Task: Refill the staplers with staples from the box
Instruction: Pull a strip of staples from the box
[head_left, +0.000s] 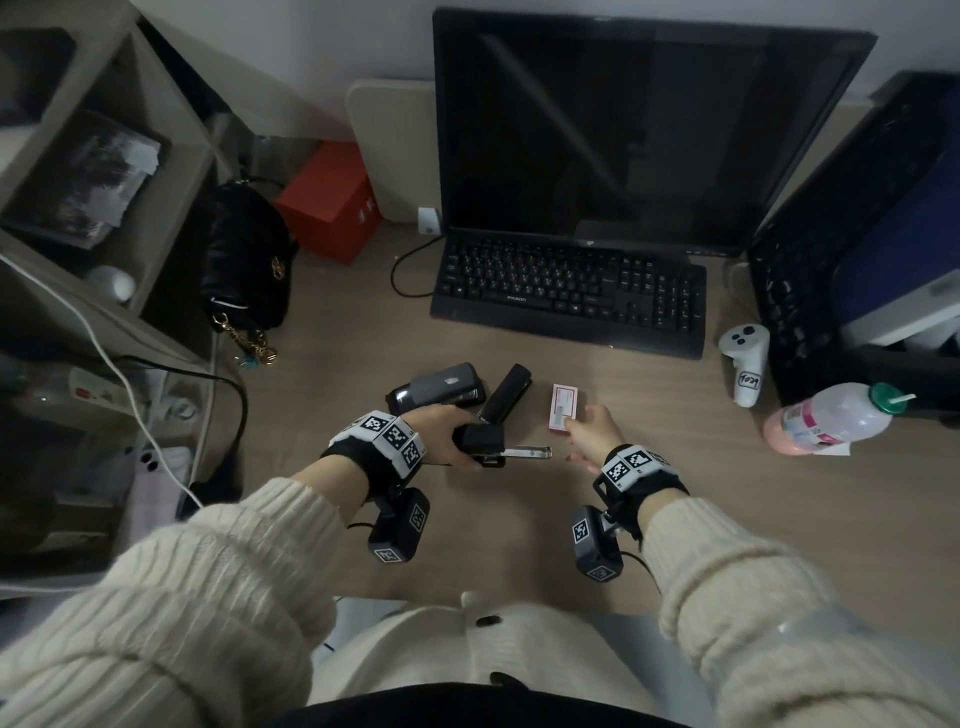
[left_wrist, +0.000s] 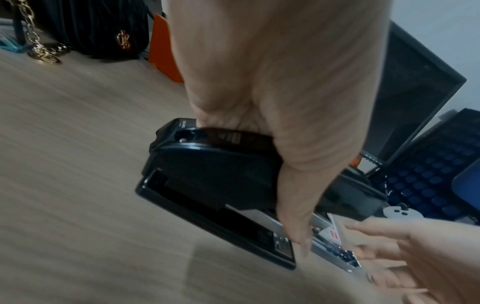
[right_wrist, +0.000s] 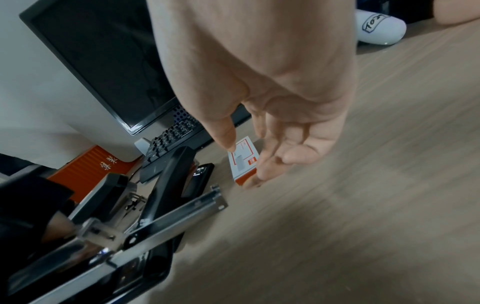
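My left hand (head_left: 457, 441) grips a black stapler (head_left: 483, 440) just above the desk, its metal staple rail (head_left: 527, 453) swung out and pointing right. From the left wrist, my fingers (left_wrist: 293, 185) wrap over the stapler (left_wrist: 215, 174). A small red-and-white staple box (head_left: 562, 408) lies flat to the right. My right hand (head_left: 574, 441) hovers at its near end, fingers relaxed and holding nothing. From the right wrist, the thumb (right_wrist: 228, 139) is over the box (right_wrist: 242, 158); contact is unclear. Two other staplers lie behind: a grey-topped one (head_left: 436, 389) and a black one (head_left: 506, 392).
A keyboard (head_left: 566, 291) and a dark monitor (head_left: 623, 130) stand behind the staplers. A black handbag (head_left: 249, 260) and a red box (head_left: 330, 202) sit at back left. At the right are a white controller (head_left: 745, 364), a lying bottle (head_left: 826, 415) and a laptop (head_left: 831, 260).
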